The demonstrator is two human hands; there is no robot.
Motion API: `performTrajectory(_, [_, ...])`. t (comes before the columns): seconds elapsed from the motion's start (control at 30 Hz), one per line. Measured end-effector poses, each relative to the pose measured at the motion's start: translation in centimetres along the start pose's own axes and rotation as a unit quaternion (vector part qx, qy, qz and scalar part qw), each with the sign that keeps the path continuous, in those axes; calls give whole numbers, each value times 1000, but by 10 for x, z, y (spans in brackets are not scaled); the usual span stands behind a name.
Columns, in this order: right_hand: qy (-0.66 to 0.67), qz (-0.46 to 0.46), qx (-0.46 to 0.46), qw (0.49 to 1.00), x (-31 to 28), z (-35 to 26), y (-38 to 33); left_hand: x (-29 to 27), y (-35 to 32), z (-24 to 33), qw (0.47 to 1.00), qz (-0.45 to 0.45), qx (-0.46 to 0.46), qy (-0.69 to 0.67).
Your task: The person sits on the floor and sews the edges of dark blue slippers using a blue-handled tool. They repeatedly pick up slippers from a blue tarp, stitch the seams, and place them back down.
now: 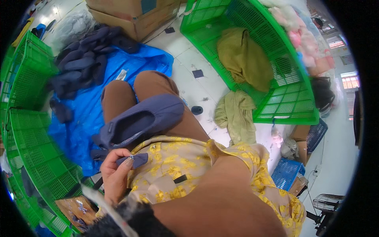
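My left hand (115, 173) comes in at the lower left, closed in a pinch. Between its thumb and index finger is a small navy fabric piece (140, 160), with a tiny pale glint at the fingertips that I cannot make out. Just beyond the hand, a navy slipper (167, 108) lies across my brown-trousered thighs, its opening facing up. Another dark blue item (98, 154) shows partly beneath its near end. My right hand is out of sight.
A heap of navy slippers (81, 63) rests on a blue plastic sheet (152, 59). Green crates (35, 146) stand at left; another green crate (284, 106) at right holds olive cloth (244, 55). Cardboard boxes (130, 19), a dark thread spool (196, 110) and a fan (327, 202) are around.
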State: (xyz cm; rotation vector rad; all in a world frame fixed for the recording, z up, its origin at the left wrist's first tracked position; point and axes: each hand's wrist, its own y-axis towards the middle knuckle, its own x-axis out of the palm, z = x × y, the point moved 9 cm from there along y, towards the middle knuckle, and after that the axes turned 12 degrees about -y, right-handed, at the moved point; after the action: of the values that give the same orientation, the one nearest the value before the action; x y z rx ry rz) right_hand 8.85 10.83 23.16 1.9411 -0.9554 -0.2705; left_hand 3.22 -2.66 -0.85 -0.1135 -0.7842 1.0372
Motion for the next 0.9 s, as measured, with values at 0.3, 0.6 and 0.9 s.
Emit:
performTrajectory(0.3, [-19, 5, 11, 1000, -7, 7, 6, 4, -6, 4, 1000, 13, 11, 27])
performTrajectory(0.6, [-216, 83, 171, 958, -47, 26, -18, -1, -5, 14, 999, 3, 22, 46])
performTrajectory(0.9, [-544, 75, 370, 749, -62, 92, -111, 12, -3, 24, 982, 18, 103, 155])
